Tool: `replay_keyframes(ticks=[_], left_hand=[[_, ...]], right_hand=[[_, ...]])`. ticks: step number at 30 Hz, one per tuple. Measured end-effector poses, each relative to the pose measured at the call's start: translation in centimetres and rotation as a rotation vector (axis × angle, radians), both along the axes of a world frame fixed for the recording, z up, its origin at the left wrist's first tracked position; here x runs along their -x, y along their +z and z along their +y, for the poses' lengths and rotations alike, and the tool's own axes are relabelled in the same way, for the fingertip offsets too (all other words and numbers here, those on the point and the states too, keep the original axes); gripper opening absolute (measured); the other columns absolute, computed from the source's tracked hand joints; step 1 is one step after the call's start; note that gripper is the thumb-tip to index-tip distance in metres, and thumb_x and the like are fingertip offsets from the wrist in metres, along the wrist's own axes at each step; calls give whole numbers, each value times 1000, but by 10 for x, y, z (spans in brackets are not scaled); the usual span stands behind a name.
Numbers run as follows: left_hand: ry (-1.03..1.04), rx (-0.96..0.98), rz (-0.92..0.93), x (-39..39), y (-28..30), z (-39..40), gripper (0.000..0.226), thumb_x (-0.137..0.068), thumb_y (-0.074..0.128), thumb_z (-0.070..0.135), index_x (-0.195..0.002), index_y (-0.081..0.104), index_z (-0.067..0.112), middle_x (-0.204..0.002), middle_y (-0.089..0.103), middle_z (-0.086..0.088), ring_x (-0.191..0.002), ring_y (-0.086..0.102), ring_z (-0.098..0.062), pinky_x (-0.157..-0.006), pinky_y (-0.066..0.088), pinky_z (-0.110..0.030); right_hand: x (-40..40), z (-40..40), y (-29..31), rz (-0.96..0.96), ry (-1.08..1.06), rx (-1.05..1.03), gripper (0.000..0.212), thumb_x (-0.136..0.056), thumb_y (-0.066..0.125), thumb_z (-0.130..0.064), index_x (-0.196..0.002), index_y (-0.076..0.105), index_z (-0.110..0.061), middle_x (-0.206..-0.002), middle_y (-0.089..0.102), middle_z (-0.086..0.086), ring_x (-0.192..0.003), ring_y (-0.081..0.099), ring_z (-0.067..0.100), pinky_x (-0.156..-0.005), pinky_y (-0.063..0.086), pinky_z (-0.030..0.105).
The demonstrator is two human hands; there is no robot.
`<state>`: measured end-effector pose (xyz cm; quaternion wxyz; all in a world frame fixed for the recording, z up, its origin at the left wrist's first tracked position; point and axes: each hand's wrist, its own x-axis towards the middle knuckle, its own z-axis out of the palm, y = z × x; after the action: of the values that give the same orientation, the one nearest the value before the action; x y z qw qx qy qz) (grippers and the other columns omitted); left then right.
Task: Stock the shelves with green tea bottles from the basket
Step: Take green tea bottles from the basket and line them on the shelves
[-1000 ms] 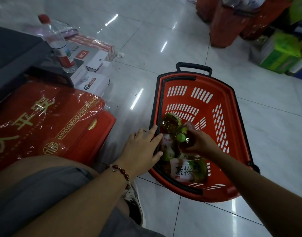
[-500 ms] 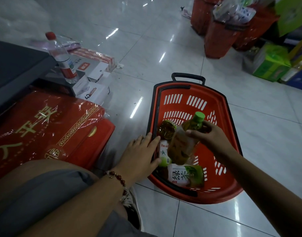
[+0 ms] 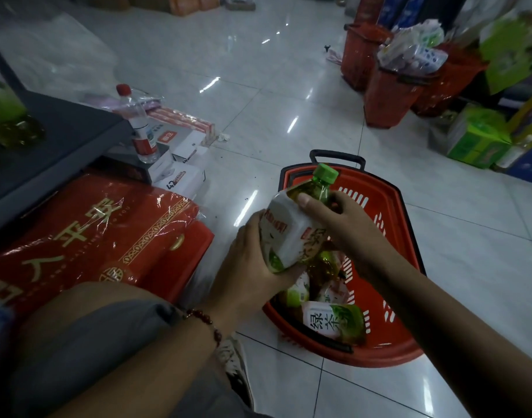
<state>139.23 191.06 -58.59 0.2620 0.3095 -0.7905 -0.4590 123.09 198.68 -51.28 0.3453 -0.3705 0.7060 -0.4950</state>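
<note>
You've got a green tea bottle point(image 3: 292, 229) up in both hands right above the near-left part of the red basket point(image 3: 391, 345), tilted so its green cap points up and away from you toward the basket's black handle point(image 3: 337, 155). Your left hand point(image 3: 252, 267) cups the bottom of it, fingers curled under the base and the palm against the white label. Your right hand point(image 3: 343, 224) comes in from the basket's right side and grips the neck end, thumb laid flat across the shoulder just under the cap, the rest of the fingers wrapped round the far side where you can't really see them. So both hands are closed on that one bottle.

Down inside the basket there are more bottles point(image 3: 334, 322) lying on their sides at the end closest to you; the front one shows a white and green label with big characters. How many are under your hands, hard to tell.

The basket sits on the glossy white tile floor point(image 3: 289, 86). Left of the basket is a big red gift box point(image 3: 102, 233) wrapped in clear film with gold characters. Beyond that, further left of the basket, a water bottle with a red cap point(image 3: 141, 128) stands beside some small white boxes point(image 3: 180, 176). Past the basket, up and to its right, more red baskets point(image 3: 388, 98) are stacked with goods, next to a green carton point(image 3: 476, 137).
</note>
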Motion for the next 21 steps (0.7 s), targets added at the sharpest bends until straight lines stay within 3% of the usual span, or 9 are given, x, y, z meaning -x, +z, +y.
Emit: replay_keyframes(ticks=[2,5,7,9,11,14,17,21], left_hand=[[26,-75,88,-7,4,-4,96,-61,83,60,-141,33,41,-127,54,14,-118,57,-10,-83,59,-37],[69,-169,167,-19,15,-7,80,-66,83,48,-130,35,55,-117,56,31,-111,57,7,-79,56,-19],[77,-238,217,-28,18,-9,80,-67,82,46,-135,39,44,-117,59,27,-109,58,8,-77,54,-15],[98,-317,286,-37,24,-10,84,-63,78,49,-137,42,32,-120,64,15,-109,63,2,-77,55,-17],[120,-389,353,-45,29,-11,81,-63,76,50,-135,46,27,-120,67,8,-108,66,-6,-78,57,-22],[156,-438,413,-60,41,-12,76,-62,72,55,-131,51,31,-117,69,6,-105,68,-9,-77,58,-26],[180,-456,446,-80,56,-14,82,-65,69,61,-138,49,32,-122,67,4,-109,67,-12,-82,58,-31],[194,-371,464,-111,93,-17,73,-77,63,64,-140,48,31,-125,66,4,-109,67,-9,-80,57,-23]], right_hand=[[-8,-3,6,70,34,15,70,-72,55,-70,-124,54,-24,-108,67,-6,-93,69,11,-75,58,28],[-22,-7,11,75,132,33,76,-74,53,-68,-139,42,-30,-112,61,-15,-97,64,3,-69,56,20],[-29,-7,4,-22,212,9,79,-78,57,-65,-146,35,-33,-121,59,-13,-104,62,3,-76,56,20],[-40,-5,-6,-163,256,-52,92,-74,65,-73,-151,30,-36,-140,53,-3,-120,58,15,-95,55,37],[-52,-4,-16,-329,294,-75,101,-68,71,-74,-152,30,-36,-147,51,2,-128,56,25,-105,47,50],[-74,-7,-20,-456,344,12,76,-79,72,-52,-146,42,-31,-135,63,0,-121,63,24,-102,51,45],[-91,-16,-4,-445,360,86,71,-81,72,-39,-145,42,-32,-133,63,2,-116,66,23,-94,56,39],[-117,-33,27,-397,419,162,70,-79,71,-31,-143,44,-29,-132,64,6,-115,66,28,-98,53,52]])
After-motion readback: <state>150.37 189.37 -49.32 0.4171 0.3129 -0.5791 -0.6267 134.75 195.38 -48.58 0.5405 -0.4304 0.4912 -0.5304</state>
